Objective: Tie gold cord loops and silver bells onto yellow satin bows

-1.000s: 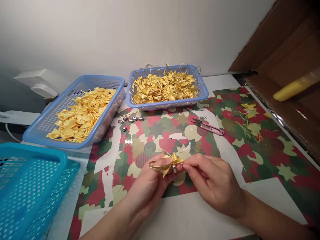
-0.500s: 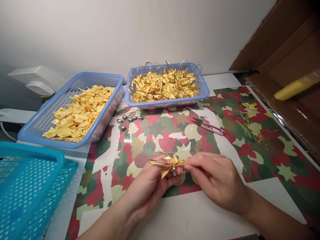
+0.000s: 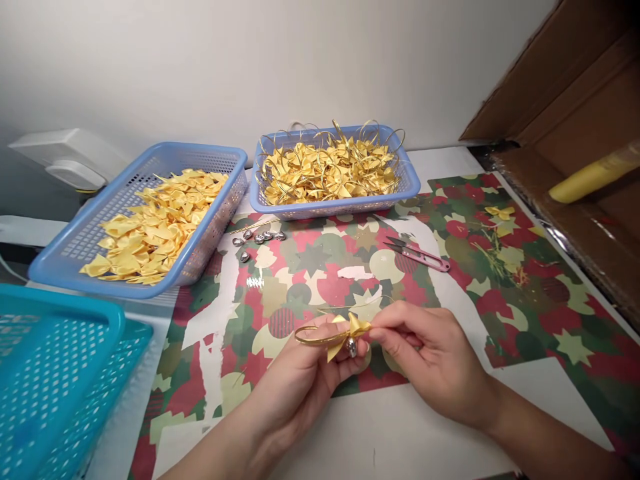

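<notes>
Between both hands, above the front of the patterned paper, is a yellow ribbon bow point(image 3: 358, 325) with a gold cord loop point(image 3: 311, 335) and a small silver bell point(image 3: 352, 347) hanging under it. My left hand point(image 3: 313, 363) is closed around the bow's left side, thumb over the cord, the loop sticking out to the left. With thumb and index finger, my right hand point(image 3: 433, 363) pinches the bow's right end. A thin gold strand point(image 3: 350, 305) runs behind the bow. What lies inside the left fingers is partly hidden.
Yellow bows fill a blue basket point(image 3: 173, 283) at left; another blue basket point(image 3: 333, 208) behind holds looped bows. Several silver bells point(image 3: 260, 239) lie mid-left. Pink thread snips point(image 3: 420, 255) rest right of centre. A teal basket point(image 3: 115, 320) stands front left, a cardboard box point(image 3: 555, 100) at right.
The bow has turned slightly and shifted a little right, and its gold loop now shows rounder. My right fingers have moved from the thin strand onto the bow's right end.
</notes>
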Motion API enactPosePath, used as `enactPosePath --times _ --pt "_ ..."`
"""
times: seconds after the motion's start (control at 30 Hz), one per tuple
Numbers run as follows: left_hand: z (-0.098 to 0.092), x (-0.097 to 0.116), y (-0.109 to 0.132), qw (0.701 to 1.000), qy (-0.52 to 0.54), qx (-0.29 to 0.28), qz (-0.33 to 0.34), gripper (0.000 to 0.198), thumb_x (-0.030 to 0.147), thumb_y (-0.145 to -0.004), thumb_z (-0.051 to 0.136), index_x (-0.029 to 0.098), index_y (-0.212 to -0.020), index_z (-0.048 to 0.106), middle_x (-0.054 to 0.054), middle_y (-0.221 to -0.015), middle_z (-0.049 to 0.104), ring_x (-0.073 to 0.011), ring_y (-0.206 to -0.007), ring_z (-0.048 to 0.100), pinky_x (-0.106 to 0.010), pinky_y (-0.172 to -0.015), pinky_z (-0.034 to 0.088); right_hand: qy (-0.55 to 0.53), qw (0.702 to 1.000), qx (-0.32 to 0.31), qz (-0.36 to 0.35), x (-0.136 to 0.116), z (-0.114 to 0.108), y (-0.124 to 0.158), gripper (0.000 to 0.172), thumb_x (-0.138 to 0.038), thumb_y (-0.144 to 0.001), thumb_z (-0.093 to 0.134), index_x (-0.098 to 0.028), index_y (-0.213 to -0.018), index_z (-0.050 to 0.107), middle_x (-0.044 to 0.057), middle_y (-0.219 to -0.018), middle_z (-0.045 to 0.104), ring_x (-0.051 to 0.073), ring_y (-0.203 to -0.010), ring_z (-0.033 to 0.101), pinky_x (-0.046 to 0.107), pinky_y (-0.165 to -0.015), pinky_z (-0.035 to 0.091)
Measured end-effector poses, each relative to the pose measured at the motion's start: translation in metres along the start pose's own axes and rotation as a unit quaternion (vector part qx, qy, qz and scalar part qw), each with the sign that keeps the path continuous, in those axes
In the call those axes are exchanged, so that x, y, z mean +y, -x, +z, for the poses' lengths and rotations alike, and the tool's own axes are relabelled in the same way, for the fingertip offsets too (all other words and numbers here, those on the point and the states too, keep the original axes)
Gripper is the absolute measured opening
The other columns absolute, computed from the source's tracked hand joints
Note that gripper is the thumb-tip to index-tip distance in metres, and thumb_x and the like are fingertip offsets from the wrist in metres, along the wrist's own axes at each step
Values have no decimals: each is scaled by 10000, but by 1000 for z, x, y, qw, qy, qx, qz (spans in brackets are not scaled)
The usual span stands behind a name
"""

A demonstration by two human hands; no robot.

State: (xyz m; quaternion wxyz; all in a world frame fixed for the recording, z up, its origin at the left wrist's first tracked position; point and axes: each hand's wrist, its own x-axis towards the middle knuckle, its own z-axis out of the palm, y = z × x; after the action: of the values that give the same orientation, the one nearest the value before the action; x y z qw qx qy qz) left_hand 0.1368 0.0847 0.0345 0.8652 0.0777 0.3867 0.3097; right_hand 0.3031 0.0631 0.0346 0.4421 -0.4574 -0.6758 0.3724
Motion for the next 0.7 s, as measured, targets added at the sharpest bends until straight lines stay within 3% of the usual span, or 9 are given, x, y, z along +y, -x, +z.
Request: enactPosePath --times 0.23,0.37,0.53,0.7 --pt "1 -2 2 1000 -1 3 16 241 263 -719 804 112 -629 640 -4 -685 599 -90 -670 584 -229 -712 522 -167 976 -29 136 2 4 3 149 -213 -958 516 -193 -830 589 -44 -641 559 39 -545 487 140 -480 362" --pt "1 -2 4 1000 -2 9 14 221 251 -715 801 115 -638 644 -2 -702 611 -84 -658 572 -233 -718 522 -198 965 -36 170 3 4 1 174 -263 -958 530 -180 -816 586 -25 -677 600 45 -586 525 140 -513 398" --pt "2 -2 7 1000 -21 11 16 137 199 -717 771 123 -691 660 -3 -740 635 -85 -661 574 -228 -715 515 -100 985 -36 132 1 -2 1 189 -241 -950 524 -165 -791 589 -19 -640 584 50 -529 459 161 -467 356" --pt "3 -1 6 999 -37 21 30 135 182 -749 730 129 -666 638 0 -736 630 -84 -676 566 -223 -710 507 19 999 -14 34 -3 -6 0 161 -129 -919 521 -162 -788 609 -39 -577 540 47 -475 414 173 -435 327"
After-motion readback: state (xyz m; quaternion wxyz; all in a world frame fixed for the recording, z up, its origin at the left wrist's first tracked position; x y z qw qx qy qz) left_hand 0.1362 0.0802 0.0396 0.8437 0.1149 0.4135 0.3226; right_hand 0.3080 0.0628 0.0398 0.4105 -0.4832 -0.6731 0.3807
